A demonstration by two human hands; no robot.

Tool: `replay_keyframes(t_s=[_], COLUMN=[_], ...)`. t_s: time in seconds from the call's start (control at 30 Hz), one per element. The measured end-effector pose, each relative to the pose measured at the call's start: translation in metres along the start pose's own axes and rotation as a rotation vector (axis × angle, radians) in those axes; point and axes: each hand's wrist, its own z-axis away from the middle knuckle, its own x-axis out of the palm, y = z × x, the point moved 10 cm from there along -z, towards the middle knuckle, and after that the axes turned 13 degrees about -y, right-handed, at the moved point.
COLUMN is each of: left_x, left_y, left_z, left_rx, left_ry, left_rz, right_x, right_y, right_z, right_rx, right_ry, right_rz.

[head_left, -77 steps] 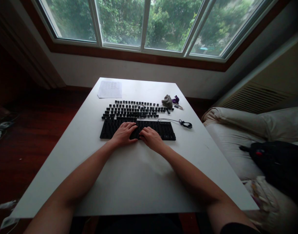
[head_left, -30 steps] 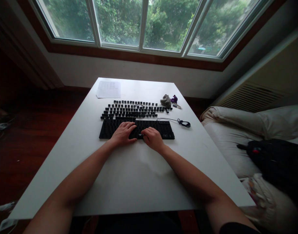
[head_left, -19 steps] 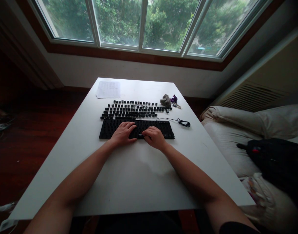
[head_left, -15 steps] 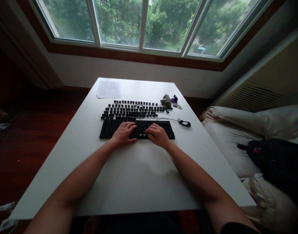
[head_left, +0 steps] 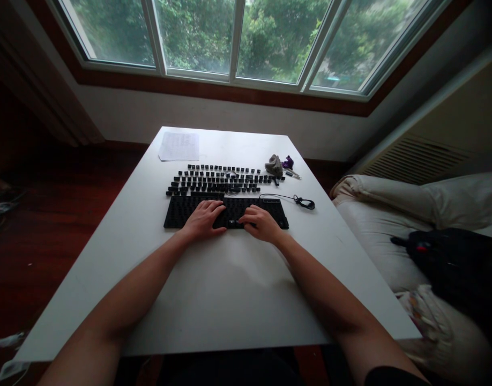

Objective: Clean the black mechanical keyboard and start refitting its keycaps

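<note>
A black keyboard (head_left: 177, 213) lies across the white table, much of its top bare of keycaps. My left hand (head_left: 206, 217) rests open over its left-middle part, fingers spread and thumb along the front edge. At the front row, my right hand (head_left: 260, 221) is closed, with thumb and fingertips pinched at a black keycap (head_left: 235, 223); the fingers partly hide it. Loose black keycaps (head_left: 217, 180) stand in several rows just behind the keyboard. The keyboard's black cable (head_left: 305, 203) lies coiled to the right.
A grey cloth (head_left: 274, 166), a purple cloth (head_left: 288, 162) and thin pen-like tools (head_left: 293, 174) lie at the table's back right. Printed paper (head_left: 179, 146) lies at the back left. A pale sofa (head_left: 370, 220) with a black bag (head_left: 451, 262) stands beside the table's right edge.
My right hand has shifted very slightly left along the front row, its fingers still closed. My left hand stays in place, and the loose keycaps look the same.
</note>
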Motion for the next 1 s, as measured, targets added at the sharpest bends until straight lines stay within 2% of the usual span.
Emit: replay_keyframes(t_s=[0.2,0.4,0.73,1.0], left_x=[0.001,0.001,0.002,0.001], left_y=[-0.001,-0.002,-0.001,-0.002], left_z=[0.0,0.0,0.0,-0.001], left_rx=[-0.003,-0.008,-0.004,-0.004], left_ry=[0.004,0.001,0.0,-0.003], left_rz=[0.014,0.02,0.006,0.011], right_x=[0.002,-0.002,-0.004,-0.006], right_y=[0.002,0.014,0.018,0.024], right_z=[-0.001,0.003,0.006,0.007], right_rx=[0.028,0.068,0.074,0.108], right_ry=[0.002,0.07,0.031,0.053], right_rz=[0.006,-0.058,-0.066,-0.103])
